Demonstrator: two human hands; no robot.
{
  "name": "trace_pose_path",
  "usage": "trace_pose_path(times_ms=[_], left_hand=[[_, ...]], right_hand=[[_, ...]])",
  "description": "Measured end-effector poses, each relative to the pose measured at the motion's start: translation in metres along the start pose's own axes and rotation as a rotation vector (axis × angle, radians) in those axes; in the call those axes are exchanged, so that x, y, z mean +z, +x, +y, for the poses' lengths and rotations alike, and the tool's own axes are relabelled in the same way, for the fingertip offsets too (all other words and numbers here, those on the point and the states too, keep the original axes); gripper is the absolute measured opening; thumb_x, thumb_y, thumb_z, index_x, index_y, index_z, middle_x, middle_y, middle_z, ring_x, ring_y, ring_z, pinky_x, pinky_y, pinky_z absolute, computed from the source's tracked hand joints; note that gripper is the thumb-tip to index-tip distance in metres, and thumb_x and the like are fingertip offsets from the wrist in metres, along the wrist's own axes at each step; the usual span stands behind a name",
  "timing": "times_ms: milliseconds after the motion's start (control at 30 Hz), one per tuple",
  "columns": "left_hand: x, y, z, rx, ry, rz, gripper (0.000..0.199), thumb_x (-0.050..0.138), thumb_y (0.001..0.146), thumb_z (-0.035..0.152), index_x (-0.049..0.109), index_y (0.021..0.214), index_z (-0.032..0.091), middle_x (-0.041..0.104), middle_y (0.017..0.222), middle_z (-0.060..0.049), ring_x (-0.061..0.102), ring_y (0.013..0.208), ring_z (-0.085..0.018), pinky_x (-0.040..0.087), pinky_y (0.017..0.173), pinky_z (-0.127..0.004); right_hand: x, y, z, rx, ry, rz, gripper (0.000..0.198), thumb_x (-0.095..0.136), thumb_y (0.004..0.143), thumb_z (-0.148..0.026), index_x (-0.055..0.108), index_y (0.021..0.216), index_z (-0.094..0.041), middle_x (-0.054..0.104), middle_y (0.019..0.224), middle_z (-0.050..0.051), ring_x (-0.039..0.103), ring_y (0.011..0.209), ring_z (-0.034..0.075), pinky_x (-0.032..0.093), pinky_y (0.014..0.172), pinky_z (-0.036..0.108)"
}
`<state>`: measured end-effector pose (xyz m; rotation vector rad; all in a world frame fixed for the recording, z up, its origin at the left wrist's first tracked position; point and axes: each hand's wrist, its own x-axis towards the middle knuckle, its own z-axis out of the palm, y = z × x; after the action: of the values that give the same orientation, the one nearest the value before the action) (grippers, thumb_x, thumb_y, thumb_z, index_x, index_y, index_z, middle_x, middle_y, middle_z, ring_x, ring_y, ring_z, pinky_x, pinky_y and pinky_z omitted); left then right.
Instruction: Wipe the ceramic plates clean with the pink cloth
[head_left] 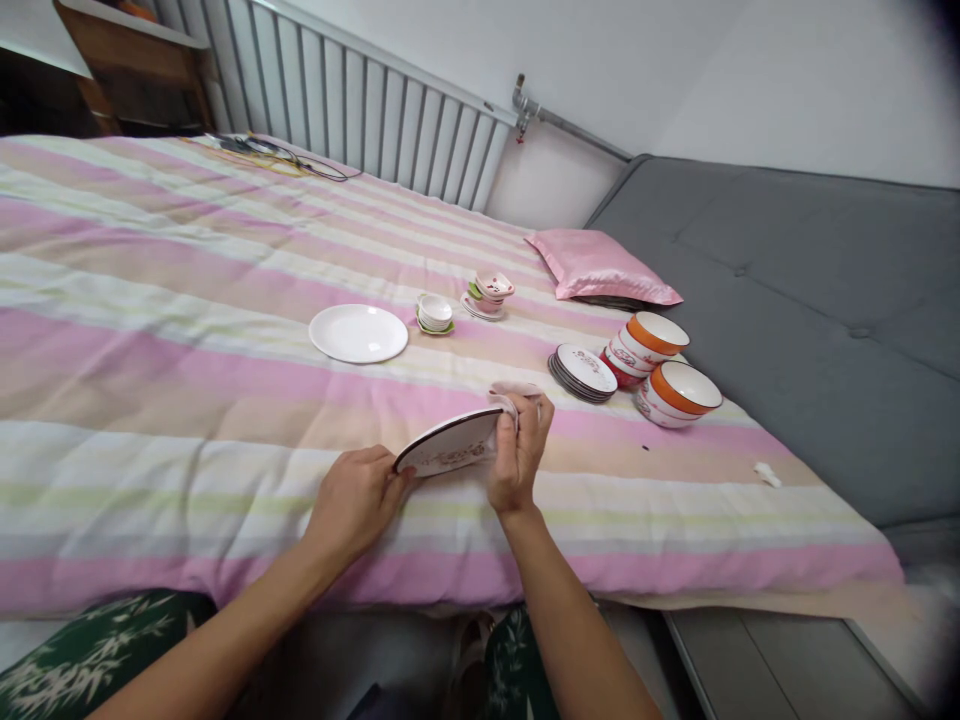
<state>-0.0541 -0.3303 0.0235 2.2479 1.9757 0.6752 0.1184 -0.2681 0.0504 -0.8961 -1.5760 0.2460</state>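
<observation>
A white plate [454,445] with a dark rim and a small printed pattern is held tilted above the striped bedspread. My left hand [356,500] grips its left edge between thumb and fingers. On the opposite edge, my right hand [521,450] is closed on a pale pinkish cloth [504,400], which is folded over the rim. Beyond the hands lies a plain white oval plate [358,333], flat on the bed. To the right of my right hand sits a stack of small dark-rimmed plates [586,370].
Two piles of orange-rimmed bowls [684,390] stand at the right, near a pink cushion [604,265] and a grey headboard [810,270]. Small white dishes [435,312] and patterned dishes [493,287] are stacked mid-bed. Cables [277,155] lie by the radiator [360,95].
</observation>
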Motion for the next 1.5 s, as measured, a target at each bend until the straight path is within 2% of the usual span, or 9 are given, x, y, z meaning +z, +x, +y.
trace_pose_path(times_ms=[200, 400, 633, 833, 900, 1000, 1133, 1333, 1500], left_hand=[[-0.009, -0.001, 0.002, 0.149, 0.159, 0.418, 0.022, 0.048, 0.086, 0.025, 0.058, 0.068, 0.018, 0.059, 0.066, -0.004, 0.054, 0.065, -0.018, 0.04, 0.069, -0.031], [-0.023, 0.0, -0.002, 0.259, 0.262, 0.572, 0.015, 0.058, 0.08, 0.022, 0.053, 0.065, 0.019, 0.057, 0.063, -0.003, 0.051, 0.065, -0.019, 0.04, 0.067, -0.033], [-0.025, -0.004, 0.001, 0.331, 0.248, 0.566, 0.014, 0.06, 0.077, 0.018, 0.053, 0.065, 0.02, 0.06, 0.066, -0.004, 0.053, 0.068, -0.02, 0.042, 0.069, -0.033], [-0.021, -0.004, 0.004, 0.255, 0.127, 0.547, 0.008, 0.056, 0.08, 0.022, 0.057, 0.073, 0.018, 0.062, 0.071, -0.005, 0.056, 0.072, -0.02, 0.042, 0.07, -0.033], [-0.018, -0.003, 0.004, 0.166, 0.055, 0.469, 0.011, 0.054, 0.081, 0.026, 0.059, 0.082, 0.016, 0.062, 0.076, -0.006, 0.057, 0.075, -0.02, 0.043, 0.071, -0.033], [-0.011, 0.0, 0.001, 0.025, -0.014, 0.199, 0.022, 0.05, 0.083, 0.035, 0.063, 0.085, 0.016, 0.063, 0.079, -0.007, 0.058, 0.075, -0.021, 0.043, 0.067, -0.032], [0.0, 0.002, -0.002, -0.036, 0.011, -0.057, 0.031, 0.042, 0.088, 0.035, 0.067, 0.085, 0.018, 0.064, 0.077, -0.008, 0.059, 0.076, -0.021, 0.042, 0.069, -0.032], [0.006, 0.0, -0.001, 0.006, -0.033, 0.0, 0.033, 0.038, 0.09, 0.029, 0.066, 0.078, 0.016, 0.065, 0.074, -0.008, 0.058, 0.072, -0.02, 0.042, 0.067, -0.031], [-0.001, -0.003, 0.0, 0.091, 0.068, 0.278, 0.028, 0.044, 0.088, 0.031, 0.064, 0.074, 0.016, 0.065, 0.073, -0.007, 0.057, 0.071, -0.02, 0.042, 0.07, -0.034]], right_hand=[[0.001, -0.003, 0.001, 0.054, 0.031, 0.031, 0.028, 0.029, 0.092, -0.025, 0.054, 0.104, -0.021, 0.049, 0.109, 0.008, 0.046, 0.109, 0.019, 0.038, 0.096, 0.042], [0.004, -0.008, -0.004, 0.005, -0.001, -0.05, 0.027, 0.03, 0.092, -0.024, 0.051, 0.109, -0.021, 0.046, 0.114, 0.009, 0.043, 0.113, 0.02, 0.038, 0.096, 0.045], [0.005, -0.013, -0.011, -0.15, -0.086, -0.109, 0.026, 0.037, 0.088, -0.018, 0.054, 0.109, -0.021, 0.039, 0.122, 0.011, 0.038, 0.121, 0.023, 0.038, 0.097, 0.047], [0.003, -0.012, -0.013, -0.135, -0.126, -0.153, 0.026, 0.038, 0.088, -0.02, 0.055, 0.108, -0.022, 0.041, 0.124, 0.01, 0.039, 0.12, 0.024, 0.038, 0.096, 0.048], [0.002, -0.009, -0.012, -0.124, -0.106, -0.16, 0.026, 0.038, 0.088, -0.02, 0.055, 0.107, -0.022, 0.045, 0.121, 0.01, 0.038, 0.121, 0.023, 0.037, 0.098, 0.047], [0.0, -0.006, -0.01, -0.112, -0.068, -0.142, 0.026, 0.036, 0.089, -0.021, 0.056, 0.106, -0.021, 0.051, 0.116, 0.009, 0.039, 0.12, 0.022, 0.036, 0.1, 0.047], [-0.001, -0.004, -0.008, -0.079, -0.048, -0.11, 0.028, 0.033, 0.088, -0.023, 0.057, 0.102, -0.02, 0.052, 0.115, 0.009, 0.04, 0.119, 0.023, 0.036, 0.1, 0.048], [-0.001, -0.002, -0.007, -0.083, -0.022, -0.042, 0.027, 0.033, 0.088, -0.023, 0.056, 0.102, -0.02, 0.052, 0.11, 0.009, 0.043, 0.114, 0.023, 0.038, 0.096, 0.047], [-0.001, -0.003, -0.002, -0.042, 0.009, 0.002, 0.027, 0.031, 0.089, -0.023, 0.054, 0.101, -0.02, 0.05, 0.108, 0.009, 0.046, 0.108, 0.022, 0.039, 0.093, 0.046]])
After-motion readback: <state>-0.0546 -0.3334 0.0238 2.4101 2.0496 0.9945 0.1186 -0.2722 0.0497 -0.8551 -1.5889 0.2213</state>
